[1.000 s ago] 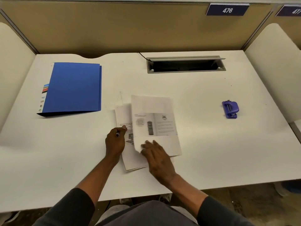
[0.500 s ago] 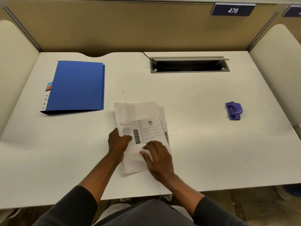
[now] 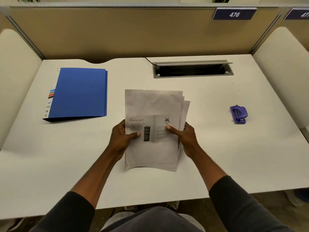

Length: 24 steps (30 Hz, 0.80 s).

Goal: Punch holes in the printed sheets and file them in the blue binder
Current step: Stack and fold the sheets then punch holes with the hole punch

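Note:
A stack of printed sheets [image 3: 153, 104] is held up over the middle of the white desk [image 3: 217, 156], its right edges slightly fanned. My left hand [image 3: 121, 138] grips the stack's left edge, thumb on the top page. My right hand [image 3: 185, 137] grips the right edge, thumb also on top. The blue binder [image 3: 80, 92] lies closed at the back left of the desk. A small purple hole punch [image 3: 238, 114] sits alone at the right, apart from both hands.
A grey cable hatch [image 3: 192, 69] is set into the desk at the back, its lid tilted open. Cream side panels [image 3: 282, 67] and a tan back partition enclose the desk. A plate reading 476 [image 3: 234, 14] hangs above.
The sheets lay spread on the desk under both hands; now they are gathered into one stack and lifted, with a hand gripping each side edge.

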{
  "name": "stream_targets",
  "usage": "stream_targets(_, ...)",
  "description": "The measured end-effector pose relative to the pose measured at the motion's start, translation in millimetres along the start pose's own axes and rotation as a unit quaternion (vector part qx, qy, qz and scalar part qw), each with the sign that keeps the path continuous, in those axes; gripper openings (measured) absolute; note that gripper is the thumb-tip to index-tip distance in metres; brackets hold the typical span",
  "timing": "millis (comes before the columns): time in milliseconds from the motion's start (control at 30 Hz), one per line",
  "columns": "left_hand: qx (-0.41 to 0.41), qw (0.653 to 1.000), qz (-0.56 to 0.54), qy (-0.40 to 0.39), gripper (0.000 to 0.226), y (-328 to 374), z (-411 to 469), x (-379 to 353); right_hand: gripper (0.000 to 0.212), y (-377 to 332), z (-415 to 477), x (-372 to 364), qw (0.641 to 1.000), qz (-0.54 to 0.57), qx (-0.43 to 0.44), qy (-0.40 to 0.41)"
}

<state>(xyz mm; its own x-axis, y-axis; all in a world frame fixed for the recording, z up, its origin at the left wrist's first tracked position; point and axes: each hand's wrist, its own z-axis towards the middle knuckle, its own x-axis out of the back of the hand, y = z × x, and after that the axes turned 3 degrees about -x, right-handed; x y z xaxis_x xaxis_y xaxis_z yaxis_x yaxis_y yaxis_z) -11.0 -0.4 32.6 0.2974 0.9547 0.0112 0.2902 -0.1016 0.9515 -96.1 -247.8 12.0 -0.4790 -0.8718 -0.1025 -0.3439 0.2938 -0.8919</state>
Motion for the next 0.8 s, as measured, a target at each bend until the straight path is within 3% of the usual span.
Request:
stream_targets(133, -0.045, 0.999, 0.005, -0.022, 0.05, 21, 2, 0, 0.039, -29, -2, -6, 0.998, -0.01, 0.045, -0.031)
stream_targets(367, -0.128, 0.99, -0.049, 0.044, 0.034, 52, 11, 4, 0.022, -82, -8, -25, 0.976, -0.095, 0.195, 0.0)
stream_targets(633, -0.114, 0.991, -0.001, 0.074, 0.039, 27, 1, -1, 0.044, -57, -12, -25, 0.981, -0.123, 0.149, -0.002)
stream_targets(800, -0.108, 0.991, 0.02, 0.081, 0.032, 17, -6, -2, 0.029, -46, -21, -23, 0.987, -0.097, 0.126, 0.008)
